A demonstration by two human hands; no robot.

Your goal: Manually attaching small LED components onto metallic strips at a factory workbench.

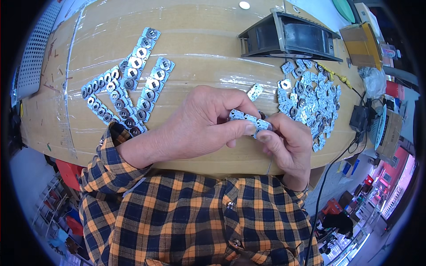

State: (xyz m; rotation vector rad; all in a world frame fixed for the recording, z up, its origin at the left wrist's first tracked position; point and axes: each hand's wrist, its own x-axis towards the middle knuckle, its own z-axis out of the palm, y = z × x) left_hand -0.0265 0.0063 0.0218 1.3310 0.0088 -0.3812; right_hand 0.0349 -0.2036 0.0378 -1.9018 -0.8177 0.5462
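My left hand (202,122) pinches a short strip of light-blue circuit boards (244,117) between thumb and fingers, over the table's near side. My right hand (290,144) grips the strip's right end, its thumb and fingertips closed there. Dark round parts show partly behind the strip, and the fingers hide the rest. Just beyond my hands lies a loose small board (254,91). To the right spreads a heap of small blue boards (310,99), some bearing round metallic parts. On the left are several long board strips (153,84) with round parts in a row, some overlapping.
A black box-framed cooling fan (288,37) stands at the back right, behind the heap. A white round piece (244,5) lies at the far edge. Black cables (337,162) hang over the right edge near a dark adapter (358,117). A perforated panel (37,51) borders the left.
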